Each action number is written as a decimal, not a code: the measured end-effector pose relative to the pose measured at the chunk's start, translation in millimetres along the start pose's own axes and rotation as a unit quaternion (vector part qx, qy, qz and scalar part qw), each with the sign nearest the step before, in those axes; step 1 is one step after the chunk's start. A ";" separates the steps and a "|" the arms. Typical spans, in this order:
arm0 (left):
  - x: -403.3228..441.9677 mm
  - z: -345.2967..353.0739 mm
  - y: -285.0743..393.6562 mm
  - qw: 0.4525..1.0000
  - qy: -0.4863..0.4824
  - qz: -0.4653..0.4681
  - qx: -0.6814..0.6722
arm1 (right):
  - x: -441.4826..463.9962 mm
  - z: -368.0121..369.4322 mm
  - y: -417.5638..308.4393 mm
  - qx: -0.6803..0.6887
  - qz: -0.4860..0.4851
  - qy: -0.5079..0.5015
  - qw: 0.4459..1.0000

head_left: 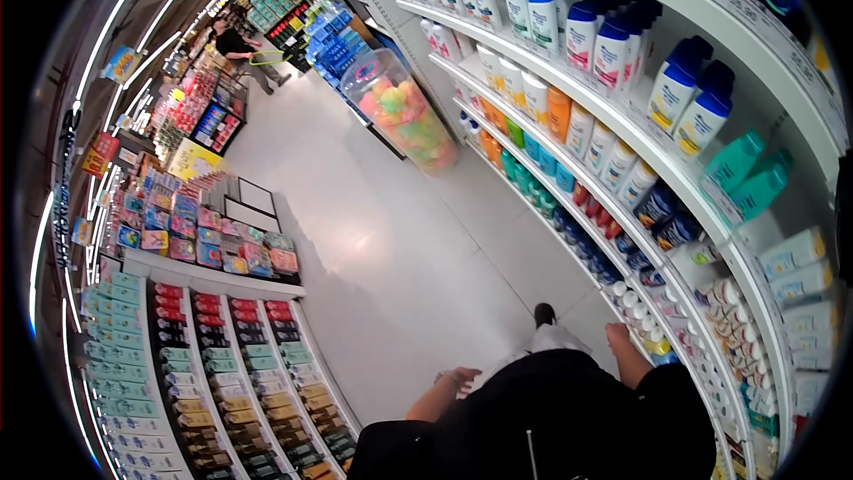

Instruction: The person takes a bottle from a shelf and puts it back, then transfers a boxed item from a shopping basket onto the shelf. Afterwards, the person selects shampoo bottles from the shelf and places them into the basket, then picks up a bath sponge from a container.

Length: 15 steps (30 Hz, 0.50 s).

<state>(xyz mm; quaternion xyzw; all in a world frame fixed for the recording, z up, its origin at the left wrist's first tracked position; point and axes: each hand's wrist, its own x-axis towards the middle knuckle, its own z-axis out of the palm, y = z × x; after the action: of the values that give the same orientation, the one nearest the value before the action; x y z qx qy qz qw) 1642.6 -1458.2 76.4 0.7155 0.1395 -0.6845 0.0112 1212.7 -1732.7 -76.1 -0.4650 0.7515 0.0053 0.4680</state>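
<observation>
My left hand (458,379) hangs beside my dark clothing, over the floor, with its fingers partly spread and nothing seen in it. On the other side, my right hand (617,334) is low and close to the shelves of bottles. Its fingers are curled, and whatever they may hold is too small to make out. Neither hand touches a product that I can see. White shampoo bottles with blue caps (582,34) stand on the upper right shelf. Two teal bottles (734,160) are farther along it.
Pale floor (355,213) runs ahead between the shelves. A clear bin of colourful items (404,111) stands by the right shelving. On the left are a rack of small boxes (213,373) and a display of packets (195,231). A person (235,44) stands far back.
</observation>
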 end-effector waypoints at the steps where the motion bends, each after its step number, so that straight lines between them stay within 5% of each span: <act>1: -9.9 -1.2 -2.2 0.999 0.028 -0.008 0.033 | 13.5 13.8 5.8 0.029 0.003 0.018 0.999; 3: 28.1 -11.0 -23.2 0.993 0.071 0.048 0.080 | -38.6 -19.0 -40.5 0.064 0.101 -0.064 0.991; 5: 24.0 -31.7 -17.7 0.837 -0.044 0.196 0.509 | -47.7 -24.0 -40.7 0.090 0.146 -0.064 0.983; 6: 13.6 -33.7 -15.1 0.703 -0.086 0.291 0.643 | -48.9 -24.6 -35.1 0.094 0.173 -0.058 0.979; 11: -5.0 -41.5 0.8 0.827 -0.084 0.248 0.497 | -39.6 -29.3 -33.9 0.085 0.245 -0.083 0.962; 15: -32.2 -54.1 18.9 0.852 -0.103 0.240 0.454 | -42.7 -26.7 -72.6 0.082 0.207 -0.051 0.973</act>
<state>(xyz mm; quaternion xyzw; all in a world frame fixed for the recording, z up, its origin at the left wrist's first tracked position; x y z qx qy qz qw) 1698.7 -1471.1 108.1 0.5780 -0.3642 -0.7173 -0.1368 1250.7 -1756.1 0.2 -0.2581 0.8046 0.0642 0.5310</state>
